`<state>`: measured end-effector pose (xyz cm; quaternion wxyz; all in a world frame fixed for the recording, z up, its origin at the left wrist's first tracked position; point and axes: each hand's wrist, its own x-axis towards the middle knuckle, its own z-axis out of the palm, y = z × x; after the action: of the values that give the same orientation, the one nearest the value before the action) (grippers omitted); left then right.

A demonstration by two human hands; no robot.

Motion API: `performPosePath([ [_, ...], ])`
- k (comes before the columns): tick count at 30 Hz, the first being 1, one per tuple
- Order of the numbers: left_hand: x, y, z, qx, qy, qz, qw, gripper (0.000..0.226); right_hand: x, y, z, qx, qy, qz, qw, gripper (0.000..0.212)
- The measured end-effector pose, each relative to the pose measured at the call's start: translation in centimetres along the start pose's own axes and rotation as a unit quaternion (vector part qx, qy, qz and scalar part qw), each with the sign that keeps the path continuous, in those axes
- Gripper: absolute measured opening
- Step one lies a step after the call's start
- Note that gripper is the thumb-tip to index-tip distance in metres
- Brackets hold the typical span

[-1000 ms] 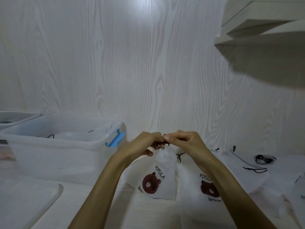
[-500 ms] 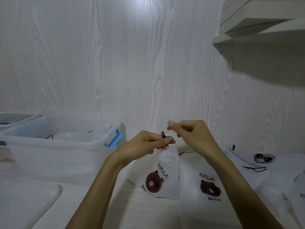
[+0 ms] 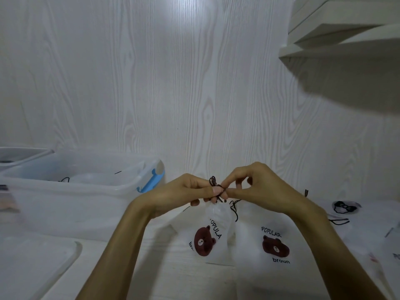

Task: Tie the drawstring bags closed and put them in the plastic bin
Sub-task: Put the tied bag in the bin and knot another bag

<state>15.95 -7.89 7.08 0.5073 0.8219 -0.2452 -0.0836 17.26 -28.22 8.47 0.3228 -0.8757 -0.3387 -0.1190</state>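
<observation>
**Two hands knot one bag's cord at centre frame**

Both hands meet just above the desk (image 3: 168,276). The left hand (image 3: 186,195) pinches the gathered neck and dark drawstring (image 3: 213,181) of a bear-printed bag (image 3: 213,237), holding it raised so the cord stays taut. The right hand (image 3: 257,187) has its fingers (image 3: 232,192) pinched on the cord end, probably to work the knot. A second bag (image 3: 272,247) lies flat just beside. The plastic bin (image 3: 71,204) waits at left, within reach for dropping.
</observation>
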Motion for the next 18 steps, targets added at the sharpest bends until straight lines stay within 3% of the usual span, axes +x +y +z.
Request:
performPosePath([
  [5, 0.1, -0.4, -0.3, -0.040, 0.031, -0.015, 0.999, 0.026, -0.5, 0.7, -1.3, 0.078, 0.009, 0.045, 0.996, 0.023],
  [8, 0.5, -0.6, -0.3, -0.087, 0.075, -0.037, 0.993, 0.023, -0.4, 0.8, -0.9, 0.095, -0.008, 0.053, 0.994, 0.015],
  [15, 1.6, -0.9, 0.8, -0.264, 0.167, -0.074, 0.947, 0.022, 0.0, -0.5, -0.5, 0.089, 0.094, 0.048, 0.990, 0.010],
  [18, 1.7, -0.7, 1.1, -0.316, 0.190, -0.068, 0.927, 0.018, -0.3, -1.4, -1.1, 0.061, 0.066, 0.043, 0.995, 0.006],
])
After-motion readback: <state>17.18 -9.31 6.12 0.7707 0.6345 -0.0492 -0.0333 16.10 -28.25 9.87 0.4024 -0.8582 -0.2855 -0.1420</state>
